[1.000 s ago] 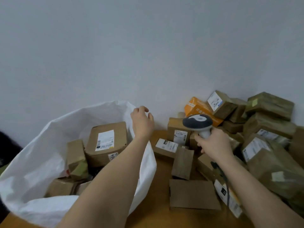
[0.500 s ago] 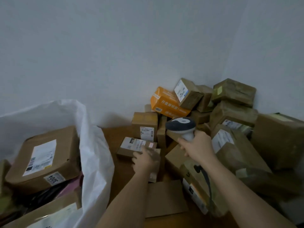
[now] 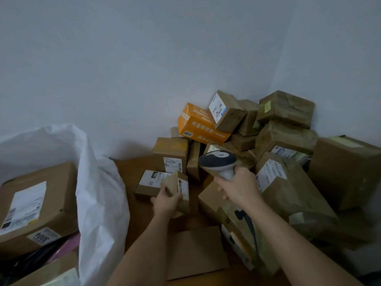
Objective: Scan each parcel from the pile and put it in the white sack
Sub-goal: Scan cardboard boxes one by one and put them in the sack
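Closest to the camera, a flat brown cardboard piece (image 3: 195, 251) lies on the orange-brown wooden tabletop (image 3: 132, 176), just under the two bare forearms. The left hand (image 3: 166, 201) has its fingers curled round a small brown cardboard parcel with a white label (image 3: 178, 188), holding it tilted, label side turned toward the right. Just right of it, the right hand (image 3: 239, 189) is wrapped tight around the handle of a grey and white handheld barcode scanner (image 3: 219, 161), whose head sits above and slightly beyond the held parcel; a dark cable (image 3: 250, 226) trails back along the wrist. Off to the left of the left hand is the white woven sack (image 3: 97, 195), mouth open, with a big brown box bearing a white shipping label (image 3: 35, 205) inside. Beyond both hands the pile of brown parcels (image 3: 288, 162) is heaped into the corner, with an orange printed carton (image 3: 201, 125) near the top. Labels are too blurry to read, I think. Behind it all, plain pale grey walls (image 3: 144, 58) meet at the corner.
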